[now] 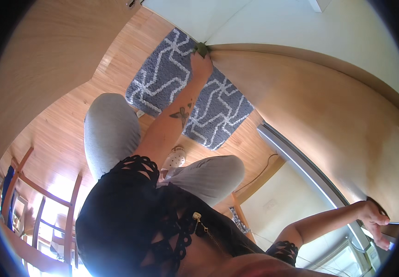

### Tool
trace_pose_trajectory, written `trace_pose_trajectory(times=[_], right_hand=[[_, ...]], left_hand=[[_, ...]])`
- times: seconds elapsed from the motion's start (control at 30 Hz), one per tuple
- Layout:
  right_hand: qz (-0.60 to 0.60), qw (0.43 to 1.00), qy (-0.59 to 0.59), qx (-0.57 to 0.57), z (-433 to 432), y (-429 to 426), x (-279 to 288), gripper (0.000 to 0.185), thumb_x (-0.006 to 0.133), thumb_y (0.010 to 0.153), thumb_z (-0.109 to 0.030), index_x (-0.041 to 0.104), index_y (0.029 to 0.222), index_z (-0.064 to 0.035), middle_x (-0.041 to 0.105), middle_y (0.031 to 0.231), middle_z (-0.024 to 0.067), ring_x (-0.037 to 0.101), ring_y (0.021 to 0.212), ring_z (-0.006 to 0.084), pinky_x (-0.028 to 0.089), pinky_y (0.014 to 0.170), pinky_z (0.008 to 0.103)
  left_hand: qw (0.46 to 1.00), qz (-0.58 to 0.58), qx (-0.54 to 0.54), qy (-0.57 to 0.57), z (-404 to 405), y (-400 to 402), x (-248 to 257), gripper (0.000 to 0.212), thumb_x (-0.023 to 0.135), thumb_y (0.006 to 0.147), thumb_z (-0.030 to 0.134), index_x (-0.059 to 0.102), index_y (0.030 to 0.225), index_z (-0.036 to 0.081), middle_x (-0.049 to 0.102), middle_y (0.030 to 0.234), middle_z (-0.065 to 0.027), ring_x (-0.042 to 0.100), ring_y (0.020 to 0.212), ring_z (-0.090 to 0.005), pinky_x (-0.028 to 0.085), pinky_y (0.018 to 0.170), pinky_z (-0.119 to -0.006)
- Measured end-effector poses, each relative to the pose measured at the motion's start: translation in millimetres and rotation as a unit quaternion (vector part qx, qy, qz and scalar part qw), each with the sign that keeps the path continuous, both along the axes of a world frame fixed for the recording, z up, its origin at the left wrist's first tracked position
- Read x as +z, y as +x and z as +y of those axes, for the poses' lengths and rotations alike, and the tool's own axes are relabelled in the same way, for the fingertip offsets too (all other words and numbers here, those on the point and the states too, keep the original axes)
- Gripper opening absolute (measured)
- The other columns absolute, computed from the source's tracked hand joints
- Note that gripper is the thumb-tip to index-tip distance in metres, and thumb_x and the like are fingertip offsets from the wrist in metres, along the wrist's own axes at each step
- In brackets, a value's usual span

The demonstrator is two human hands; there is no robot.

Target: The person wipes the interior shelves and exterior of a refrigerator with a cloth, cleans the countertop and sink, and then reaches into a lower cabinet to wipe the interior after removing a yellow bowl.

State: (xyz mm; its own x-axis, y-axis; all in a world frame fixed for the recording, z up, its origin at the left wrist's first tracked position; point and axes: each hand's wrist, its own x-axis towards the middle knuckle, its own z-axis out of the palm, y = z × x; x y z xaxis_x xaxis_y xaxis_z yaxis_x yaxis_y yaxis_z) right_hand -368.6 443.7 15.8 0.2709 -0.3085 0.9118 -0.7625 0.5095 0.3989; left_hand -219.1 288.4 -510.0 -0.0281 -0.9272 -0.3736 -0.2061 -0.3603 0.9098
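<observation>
My left hand (201, 65) reaches down past a grey rug (220, 114) with white lines, its fingers closed on a dark green item (202, 50), perhaps a cloth, in the corner where the pale wall meets a wooden panel. A butterfly tattoo shows on that forearm. Far to the right, my right hand (372, 220) rests at the edge of the wooden panel (307, 100), beside a dark opening. A small blue and white thing (391, 246) shows at its fingertips; whether the hand holds it is unclear.
A large wooden panel (47, 52) curves along the left. Wooden chairs (47, 190) stand at the lower left. A long metal-edged strip (303, 176) runs beside the right panel, and a dark cord (262, 171) lies near it. My bent knees flank a light perforated clog (177, 155).
</observation>
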Motion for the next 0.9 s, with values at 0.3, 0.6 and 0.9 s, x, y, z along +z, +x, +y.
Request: trace_pose_trajectory(times=[0.3,0.6,0.9], right_hand=[[0.002,1.000,0.002,-0.010,-0.7,0.1,2.5,0.083,0.045,0.085,-0.057,0.019,0.132,0.0071,0.013,0.141,0.0237,0.015,0.132,0.0350,0.012,0.106,0.0489],[0.038,0.999,0.011,-0.010,7.3,-35.4,9.7,0.081,0.048,0.085,-0.054,0.020,0.131,0.0068,0.022,0.134,0.0232,0.024,0.125,0.0368,0.020,0.101,0.0522],[-0.085,0.994,0.068,0.021,-41.9,28.6,12.6,0.036,0.062,0.075,-0.023,0.059,0.108,-0.0068,0.051,0.107,0.0130,0.040,0.106,0.0301,0.031,0.086,0.0432]], left_hand=[[0.993,0.092,-0.009,-0.073,5.3,27.0,105.7,0.021,0.061,0.079,0.012,0.057,0.095,-0.001,0.053,0.085,-0.0159,0.053,0.075,-0.0306,0.043,0.068,-0.038],[0.842,0.246,-0.098,-0.470,-17.2,11.3,351.7,0.042,0.070,0.066,0.011,0.053,0.103,0.002,0.049,0.099,-0.0200,0.047,0.090,-0.0365,0.040,0.077,-0.042],[0.716,0.219,-0.139,-0.648,-55.2,-16.6,526.1,0.051,0.059,0.071,0.000,0.045,0.120,-0.003,0.043,0.112,-0.0292,0.044,0.102,-0.0441,0.039,0.088,-0.045]])
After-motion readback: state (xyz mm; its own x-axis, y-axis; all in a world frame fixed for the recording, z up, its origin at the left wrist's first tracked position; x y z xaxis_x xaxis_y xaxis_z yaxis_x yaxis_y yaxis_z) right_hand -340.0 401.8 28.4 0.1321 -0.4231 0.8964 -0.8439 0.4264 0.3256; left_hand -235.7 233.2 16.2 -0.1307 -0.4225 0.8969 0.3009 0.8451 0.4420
